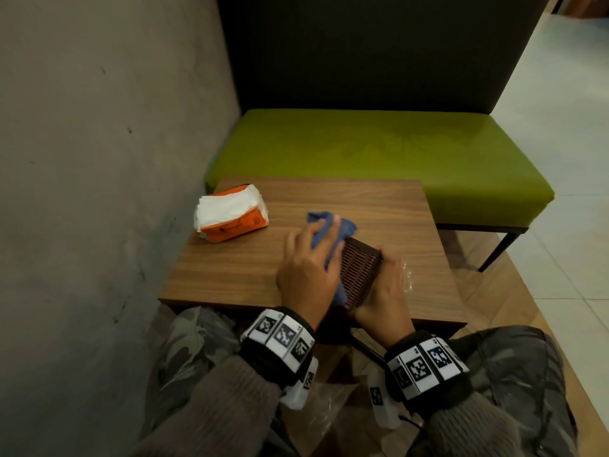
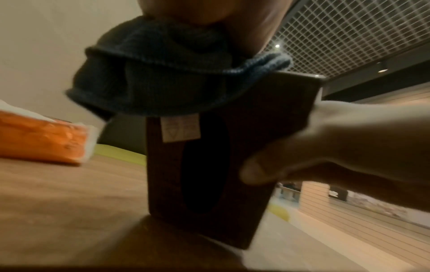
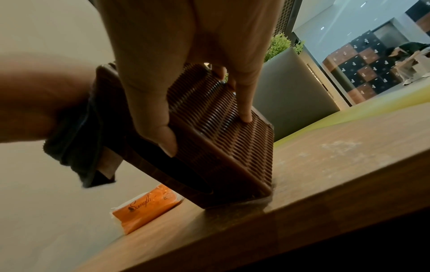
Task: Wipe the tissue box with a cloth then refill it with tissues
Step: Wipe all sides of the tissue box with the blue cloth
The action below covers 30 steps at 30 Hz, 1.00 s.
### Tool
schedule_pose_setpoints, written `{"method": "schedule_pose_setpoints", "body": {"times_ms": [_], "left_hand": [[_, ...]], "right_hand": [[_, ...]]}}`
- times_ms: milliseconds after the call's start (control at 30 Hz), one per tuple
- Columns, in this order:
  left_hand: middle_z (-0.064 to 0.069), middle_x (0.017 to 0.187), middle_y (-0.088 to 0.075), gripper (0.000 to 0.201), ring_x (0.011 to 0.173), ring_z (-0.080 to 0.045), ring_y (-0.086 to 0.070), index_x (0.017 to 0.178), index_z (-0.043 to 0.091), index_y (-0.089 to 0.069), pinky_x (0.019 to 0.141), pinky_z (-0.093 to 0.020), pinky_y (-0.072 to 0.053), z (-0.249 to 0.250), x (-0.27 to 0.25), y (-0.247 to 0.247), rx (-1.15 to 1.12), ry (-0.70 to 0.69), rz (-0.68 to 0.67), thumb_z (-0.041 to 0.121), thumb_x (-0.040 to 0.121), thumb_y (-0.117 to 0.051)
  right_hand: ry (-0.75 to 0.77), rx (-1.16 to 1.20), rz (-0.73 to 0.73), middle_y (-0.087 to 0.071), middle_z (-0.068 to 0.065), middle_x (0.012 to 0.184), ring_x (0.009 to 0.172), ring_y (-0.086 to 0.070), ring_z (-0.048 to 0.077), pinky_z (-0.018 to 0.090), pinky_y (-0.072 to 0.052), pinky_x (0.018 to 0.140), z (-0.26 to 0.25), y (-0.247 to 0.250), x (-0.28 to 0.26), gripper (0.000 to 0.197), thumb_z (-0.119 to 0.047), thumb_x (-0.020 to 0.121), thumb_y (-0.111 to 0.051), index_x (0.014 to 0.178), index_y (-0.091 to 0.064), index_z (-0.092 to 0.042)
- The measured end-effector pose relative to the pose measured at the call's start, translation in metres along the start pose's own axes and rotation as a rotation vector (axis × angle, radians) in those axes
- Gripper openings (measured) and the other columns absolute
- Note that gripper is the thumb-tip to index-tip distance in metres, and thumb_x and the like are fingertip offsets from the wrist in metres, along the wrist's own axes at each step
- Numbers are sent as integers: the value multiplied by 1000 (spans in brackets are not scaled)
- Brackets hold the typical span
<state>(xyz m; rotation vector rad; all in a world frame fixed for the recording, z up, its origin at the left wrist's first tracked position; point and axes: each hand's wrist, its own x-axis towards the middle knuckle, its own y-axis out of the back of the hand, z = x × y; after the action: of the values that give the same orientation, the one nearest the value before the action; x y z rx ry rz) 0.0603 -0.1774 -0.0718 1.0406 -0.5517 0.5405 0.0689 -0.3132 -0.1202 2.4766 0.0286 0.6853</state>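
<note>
A green bench against the wall, out of the way. In front of it a wooden table, serving as the work surface and taking the weight of what is being cleaned.

On the table's far left corner, well apart from the hands, an orange tissue pack with its white sheets exposed; parked there, by the look of it, for the refill, which is not yet begun.

Near the table's front edge, the tissue box: dark brown, ribbed, tipped up on one end so a long face turns toward the left. Its oval slot dark, no tissue visible in it.

Right hand on the box's right side, thumb and fingers curled round it, probably to brace it against the rubbing.

Left hand opposite, fingers wrapped over a bunched blue cloth and pressing it to the box's upper left face. Wiping step apparently under way.
</note>
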Motion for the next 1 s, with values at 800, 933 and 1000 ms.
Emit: {"method": "schedule_pose_setpoints", "body": {"times_ms": [800,933,1000], "left_hand": [[3,129,-50,37,98,-21,-52,132,25,-49,78,-34,-49,-40,-47,7,-55,-359,-19,28,95,-48],[3,116,-59,41,99,-15,-48,131,26,-53,76,-23,-42,-46,-37,12,-49,54,23,34,92,-46],[4,112,-61,41,98,-13,-49,127,23,-57,77,-19,-37,-41,-33,12,-85,124,-27,39,92,-43]], "right_hand": [[40,76,-9,-38,0,127,119,-39,7,2,-26,99,10,3,-6,92,-44,59,-78,131,-25,-27],[62,83,-3,-38,-3,125,115,-41,8,2,-25,99,6,5,-1,98,-53,55,-77,133,-23,-28],[58,103,-2,-39,-2,124,115,-43,11,2,-27,98,5,6,-1,98,-53,55,-77,132,-21,-33]]}}
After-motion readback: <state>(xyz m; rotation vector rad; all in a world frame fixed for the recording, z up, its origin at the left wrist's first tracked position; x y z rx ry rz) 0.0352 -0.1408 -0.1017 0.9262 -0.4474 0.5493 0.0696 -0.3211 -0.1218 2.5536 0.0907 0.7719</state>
